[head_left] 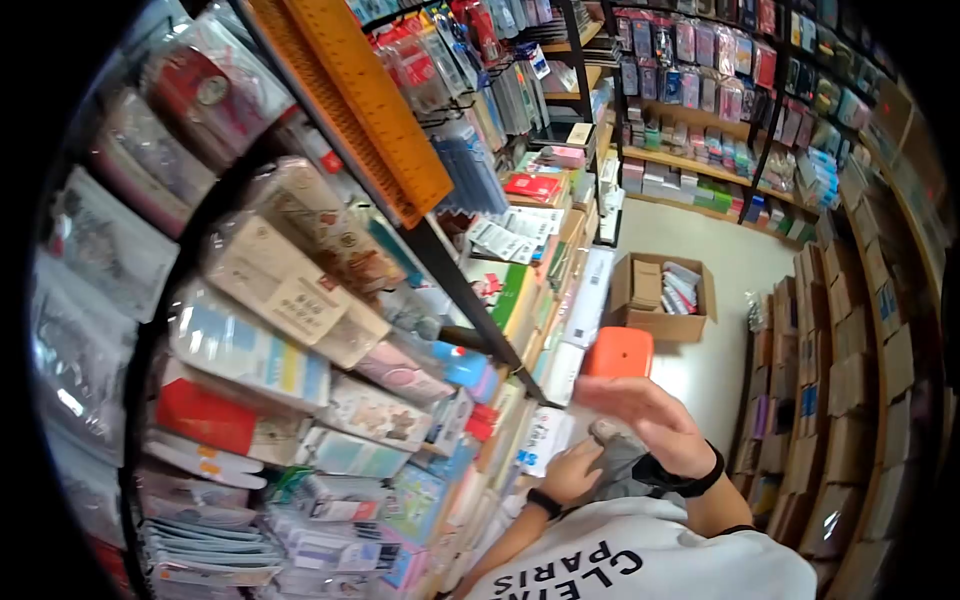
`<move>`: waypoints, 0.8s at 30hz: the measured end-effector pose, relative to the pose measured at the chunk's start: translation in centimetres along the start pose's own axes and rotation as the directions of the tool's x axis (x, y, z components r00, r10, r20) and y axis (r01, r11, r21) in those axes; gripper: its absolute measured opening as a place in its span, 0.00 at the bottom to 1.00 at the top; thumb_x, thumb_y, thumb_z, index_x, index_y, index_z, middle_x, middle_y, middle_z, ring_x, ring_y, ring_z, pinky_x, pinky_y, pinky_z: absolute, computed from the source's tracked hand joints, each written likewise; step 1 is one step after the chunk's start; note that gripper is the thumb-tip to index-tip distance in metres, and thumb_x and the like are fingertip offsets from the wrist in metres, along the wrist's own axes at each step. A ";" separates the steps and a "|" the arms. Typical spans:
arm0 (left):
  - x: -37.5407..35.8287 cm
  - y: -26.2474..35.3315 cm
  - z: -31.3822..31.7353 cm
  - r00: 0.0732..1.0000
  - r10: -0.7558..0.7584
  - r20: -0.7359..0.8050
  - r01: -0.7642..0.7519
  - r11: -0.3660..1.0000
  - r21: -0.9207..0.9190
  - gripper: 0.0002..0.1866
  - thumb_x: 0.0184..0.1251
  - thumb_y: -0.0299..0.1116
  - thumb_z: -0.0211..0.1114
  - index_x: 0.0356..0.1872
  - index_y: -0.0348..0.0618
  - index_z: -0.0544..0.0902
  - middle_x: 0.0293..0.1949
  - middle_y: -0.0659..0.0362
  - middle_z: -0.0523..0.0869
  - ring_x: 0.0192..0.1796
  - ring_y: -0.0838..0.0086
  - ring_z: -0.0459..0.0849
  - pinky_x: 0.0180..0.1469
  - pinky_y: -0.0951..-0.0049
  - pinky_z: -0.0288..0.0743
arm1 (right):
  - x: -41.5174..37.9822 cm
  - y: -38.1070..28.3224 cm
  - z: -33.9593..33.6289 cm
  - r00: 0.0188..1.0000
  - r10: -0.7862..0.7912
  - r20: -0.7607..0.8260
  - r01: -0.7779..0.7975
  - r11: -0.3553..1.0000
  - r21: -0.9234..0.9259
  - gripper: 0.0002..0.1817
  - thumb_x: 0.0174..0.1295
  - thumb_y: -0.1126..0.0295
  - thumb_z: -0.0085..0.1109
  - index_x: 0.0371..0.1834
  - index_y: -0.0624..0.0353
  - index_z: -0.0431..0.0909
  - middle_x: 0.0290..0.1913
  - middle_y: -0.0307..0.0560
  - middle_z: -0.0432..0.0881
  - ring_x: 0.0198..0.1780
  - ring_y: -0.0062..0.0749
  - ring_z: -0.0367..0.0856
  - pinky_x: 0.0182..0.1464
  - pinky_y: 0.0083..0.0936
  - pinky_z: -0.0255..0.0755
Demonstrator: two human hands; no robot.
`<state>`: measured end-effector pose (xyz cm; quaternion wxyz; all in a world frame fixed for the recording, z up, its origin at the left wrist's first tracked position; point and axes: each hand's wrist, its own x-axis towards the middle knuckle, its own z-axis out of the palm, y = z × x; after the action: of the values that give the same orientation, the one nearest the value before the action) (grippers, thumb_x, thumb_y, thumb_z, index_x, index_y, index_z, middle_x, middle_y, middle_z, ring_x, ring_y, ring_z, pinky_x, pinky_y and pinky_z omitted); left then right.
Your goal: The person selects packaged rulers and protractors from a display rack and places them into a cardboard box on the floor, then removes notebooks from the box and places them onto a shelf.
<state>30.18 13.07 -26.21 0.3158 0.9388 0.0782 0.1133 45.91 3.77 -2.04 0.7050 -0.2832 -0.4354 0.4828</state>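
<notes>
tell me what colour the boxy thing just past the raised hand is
Orange: the boxy item beyond the right hand shows plainly in the head view.

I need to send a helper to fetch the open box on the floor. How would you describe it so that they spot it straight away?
Look down the aisle floor between the packed shelving, toward the far shelf wall. There stands an open cardboard box, flaps up, with flat packs standing inside. It is the only box standing alone on the bare floor; the other cartons are stacked along the aisle's side.
</notes>
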 end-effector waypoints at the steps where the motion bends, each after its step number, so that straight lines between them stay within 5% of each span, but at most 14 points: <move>1: 0.4 -0.3 0.2 0.988 -0.145 0.054 0.151 0.981 -0.119 0.21 0.62 0.43 0.58 0.52 0.42 0.77 0.52 0.47 0.78 0.55 0.55 0.77 0.57 0.62 0.71 | 1.0 -0.9 -2.0 0.996 -0.036 -0.081 0.007 0.943 -0.334 0.21 0.67 0.63 0.48 0.58 0.64 0.70 0.63 0.53 0.69 0.66 0.35 0.65 0.66 0.31 0.57; 3: 2.4 -2.2 0.2 0.857 -0.477 0.194 0.511 0.833 -0.210 0.23 0.63 0.44 0.57 0.54 0.40 0.77 0.51 0.46 0.80 0.56 0.53 0.76 0.58 0.62 0.70 | 4.0 0.6 -9.2 0.976 0.063 -0.208 -0.151 0.884 -0.443 0.17 0.66 0.63 0.52 0.52 0.64 0.75 0.53 0.50 0.78 0.56 0.30 0.74 0.59 0.28 0.65; 5: 6.1 -3.9 -1.5 0.831 -0.546 0.108 0.552 0.785 -0.283 0.22 0.63 0.42 0.57 0.52 0.37 0.77 0.51 0.45 0.80 0.56 0.55 0.77 0.59 0.64 0.69 | 9.2 5.5 -16.8 0.945 0.089 -0.315 -0.222 0.880 -0.419 0.16 0.64 0.62 0.55 0.45 0.64 0.77 0.42 0.47 0.82 0.47 0.29 0.78 0.52 0.24 0.69; 7: 8.9 -8.4 0.0 0.835 -0.548 -0.055 0.503 0.799 -0.331 0.18 0.63 0.36 0.59 0.50 0.36 0.79 0.51 0.44 0.80 0.56 0.54 0.77 0.60 0.64 0.68 | 14.4 12.2 -25.6 0.921 0.155 -0.359 -0.363 0.678 -0.639 0.20 0.60 0.59 0.59 0.46 0.65 0.75 0.44 0.52 0.80 0.49 0.36 0.77 0.53 0.28 0.69; 10: 15.6 -9.0 -3.7 0.752 -0.632 -0.190 0.503 0.735 -0.455 0.16 0.62 0.32 0.59 0.50 0.35 0.79 0.50 0.46 0.81 0.55 0.55 0.78 0.59 0.64 0.68 | 24.0 17.5 -32.3 0.972 -0.085 -0.220 -0.169 0.398 -0.902 0.29 0.54 0.59 0.63 0.53 0.68 0.70 0.48 0.62 0.75 0.53 0.51 0.73 0.56 0.36 0.67; 13: 21.2 -10.1 -8.5 0.709 -0.546 -0.447 0.379 0.829 -0.411 0.15 0.62 0.28 0.59 0.49 0.35 0.79 0.48 0.47 0.81 0.53 0.59 0.79 0.57 0.67 0.69 | 33.4 19.8 -35.8 0.931 -0.266 -0.252 -0.201 0.204 -0.958 0.31 0.49 0.59 0.65 0.52 0.70 0.68 0.51 0.66 0.71 0.54 0.58 0.70 0.57 0.41 0.65; 15: 23.7 -10.8 -11.4 0.563 -0.675 -0.477 0.393 0.726 -0.564 0.15 0.62 0.28 0.59 0.49 0.34 0.79 0.49 0.47 0.81 0.53 0.59 0.79 0.58 0.68 0.69 | 36.7 20.0 -37.3 0.910 -0.141 -0.389 -0.378 0.098 -0.920 0.33 0.44 0.61 0.67 0.48 0.71 0.65 0.48 0.68 0.69 0.51 0.58 0.70 0.56 0.42 0.66; 17: 25.3 -13.3 -12.8 0.453 -0.727 -0.516 0.468 0.686 -0.557 0.16 0.61 0.28 0.59 0.50 0.32 0.78 0.50 0.45 0.80 0.54 0.58 0.78 0.59 0.67 0.68 | 37.8 20.9 -38.3 0.918 -0.140 -0.371 -0.364 0.071 -0.929 0.38 0.42 0.62 0.69 0.53 0.72 0.60 0.50 0.70 0.67 0.50 0.60 0.72 0.54 0.43 0.68; 20: 28.6 -16.6 -14.4 0.440 -0.713 -0.545 0.550 0.694 -0.465 0.18 0.59 0.29 0.58 0.50 0.31 0.78 0.51 0.43 0.79 0.57 0.54 0.75 0.61 0.64 0.66 | 37.0 20.8 -38.1 0.939 -0.010 -0.343 -0.339 0.132 -0.932 0.43 0.38 0.61 0.74 0.56 0.69 0.59 0.51 0.73 0.65 0.48 0.63 0.73 0.47 0.42 0.73; 21: 29.9 -18.2 -14.4 0.440 -0.709 -0.550 0.589 0.691 -0.419 0.19 0.59 0.29 0.59 0.51 0.31 0.77 0.51 0.42 0.79 0.59 0.53 0.73 0.62 0.63 0.65 | 36.6 20.5 -38.1 0.942 0.054 -0.332 -0.335 0.244 -0.910 0.42 0.37 0.62 0.74 0.54 0.69 0.62 0.48 0.72 0.68 0.49 0.63 0.73 0.48 0.41 0.73; 23: 32.5 -23.7 -13.4 0.416 -0.675 -0.609 0.620 0.701 -0.354 0.20 0.57 0.32 0.62 0.49 0.30 0.78 0.49 0.43 0.80 0.52 0.52 0.78 0.58 0.63 0.67 | 36.4 20.6 -37.8 0.941 0.159 -0.300 -0.334 0.265 -0.905 0.38 0.36 0.64 0.74 0.50 0.70 0.66 0.46 0.69 0.73 0.48 0.62 0.74 0.48 0.41 0.73; 24: 33.8 -25.9 -13.5 0.382 -0.696 -0.607 0.664 0.664 -0.344 0.24 0.56 0.35 0.62 0.52 0.30 0.75 0.52 0.39 0.77 0.57 0.49 0.72 0.61 0.59 0.64 | 36.3 22.5 -38.8 0.985 -0.017 -0.173 -0.163 0.254 -0.953 0.36 0.38 0.60 0.74 0.48 0.71 0.70 0.44 0.66 0.77 0.47 0.57 0.77 0.48 0.39 0.73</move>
<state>57.22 48.62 -26.06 0.2995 0.6987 0.5657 0.3196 76.15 46.68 -25.97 0.3933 -0.7083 -0.5722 0.1272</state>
